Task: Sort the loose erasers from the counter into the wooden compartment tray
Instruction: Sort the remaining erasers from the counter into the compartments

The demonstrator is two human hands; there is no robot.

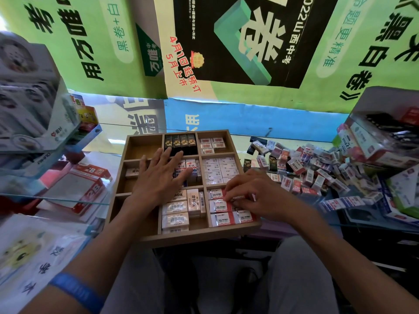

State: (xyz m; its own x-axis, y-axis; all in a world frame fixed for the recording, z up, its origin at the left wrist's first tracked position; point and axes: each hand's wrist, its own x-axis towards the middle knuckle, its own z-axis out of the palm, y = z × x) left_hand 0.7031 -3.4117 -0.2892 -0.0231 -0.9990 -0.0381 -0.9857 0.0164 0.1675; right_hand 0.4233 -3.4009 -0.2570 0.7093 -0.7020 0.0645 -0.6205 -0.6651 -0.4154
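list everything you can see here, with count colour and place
wooden tray: one, tan, centre, nine compartments
black erasers: four, back middle compartment
2B erasers: several, red and white, front right compartment
cream erasers: several, front middle compartment
loose erasers: many, mixed colours, heaped on the counter right of the tray
2B box: one, red and white, left
left hand: flat, fingers spread over the middle compartments
right hand: grip on a 2B eraser, front right compartment

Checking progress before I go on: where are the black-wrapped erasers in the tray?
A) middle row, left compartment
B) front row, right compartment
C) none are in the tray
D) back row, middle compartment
D: the black-wrapped erasers stand in the wooden tray's back middle compartment, just beyond the left hand.
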